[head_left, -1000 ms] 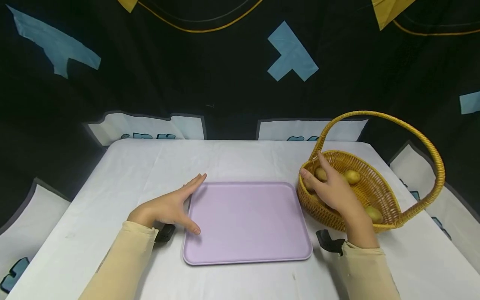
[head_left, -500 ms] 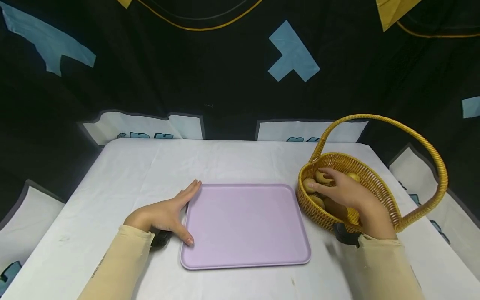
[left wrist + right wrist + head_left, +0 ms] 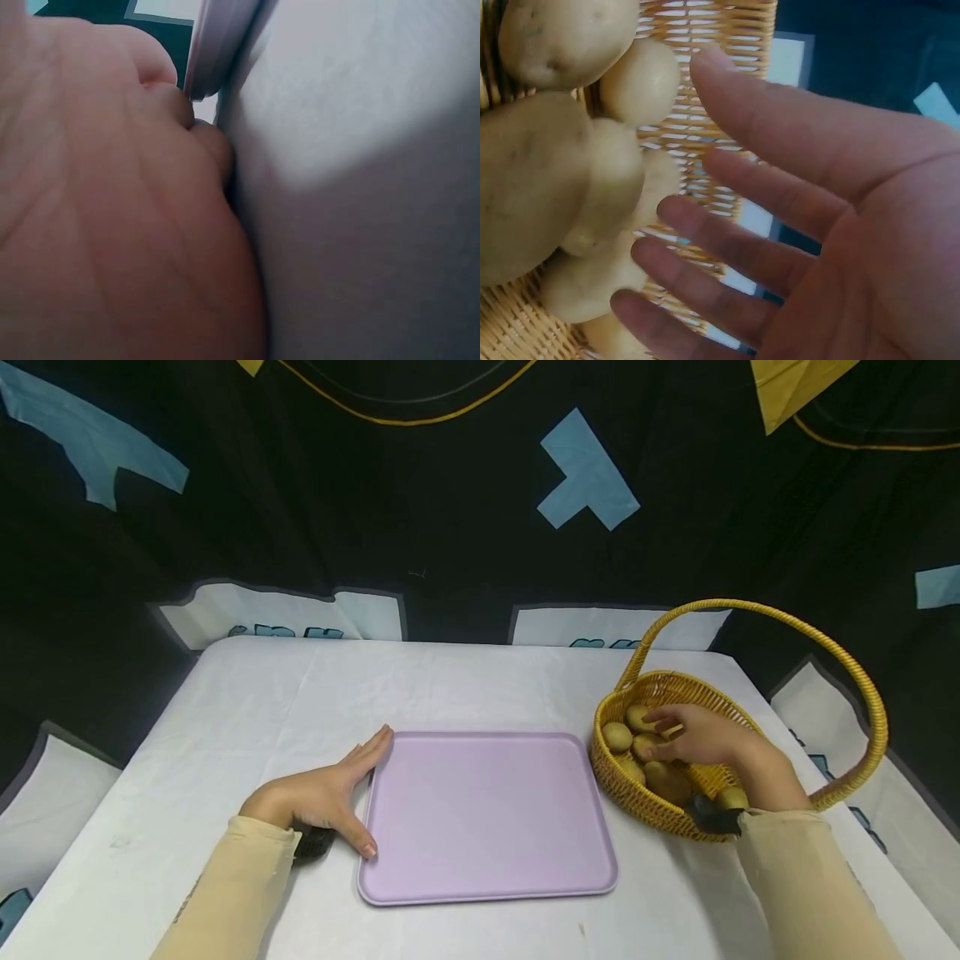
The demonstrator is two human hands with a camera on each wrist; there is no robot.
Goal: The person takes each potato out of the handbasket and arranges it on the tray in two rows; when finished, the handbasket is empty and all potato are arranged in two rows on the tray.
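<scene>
My left hand (image 3: 318,797) lies along the left edge of a lilac rectangular tray (image 3: 487,818), fingers and thumb spread and straight. In the left wrist view, the palm (image 3: 120,225) is close to the white cloth and the tray's side shows beyond the fingers. On the right, my right hand (image 3: 705,739) hovers inside a yellow wicker basket (image 3: 626,787) over several potatoes (image 3: 617,737). The right wrist view shows its fingers (image 3: 735,240) extended and apart, holding nothing. Potatoes of different sizes (image 3: 529,187) lie beside the fingertips; whether any fingertip touches one, I cannot tell.
The basket's tall arched handle (image 3: 847,652) rises over the right forearm. A white cloth (image 3: 465,685) covers the table. Behind it hangs a black curtain (image 3: 360,527) with blue and yellow patches.
My right hand has moved from above the basket's left side rightward and lower into it, uncovering potatoes on the left. My left hand has shifted slightly left and down in view, along with the tray.
</scene>
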